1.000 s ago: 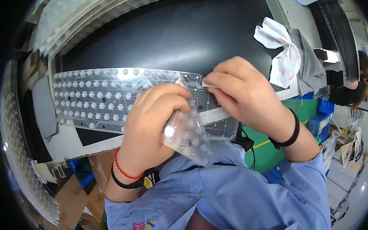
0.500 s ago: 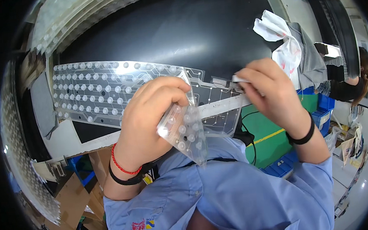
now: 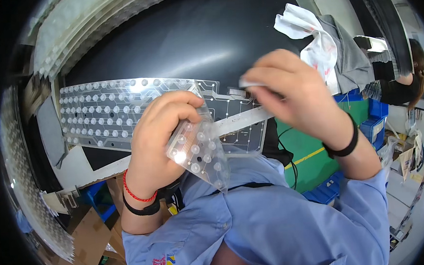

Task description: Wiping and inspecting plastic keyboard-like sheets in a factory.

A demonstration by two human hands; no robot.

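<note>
The clear film with rows of domes (image 3: 99,108) lay on the dark worktop (image 3: 182,42), and its right part passed over the pale front edge (image 3: 73,169) toward the person's shirt (image 3: 275,216). The left hand (image 3: 156,131) had its fingers curled, gripping a folded-back flap (image 3: 193,148) of this film against the thumb. The right hand (image 3: 292,91), a little blurred, pinched a small white piece (image 3: 251,83) just beside the striped contact tail (image 3: 237,91); whether the piece touched the film, I could not tell. In my judgement, the flap could take a lasting crease if the left fingers pressed the bend too hard, and the printed lines could be scratched by hard rubbing. The overhanging part, without support below, could catch on the shirt and pull the film askew. Behind the film, a broad stretch of worktop offered room for moving, but stacked dome sheets (image 3: 89,38) bordered it at the back left, and a white cloth (image 3: 300,22) limited it on the right.
</note>
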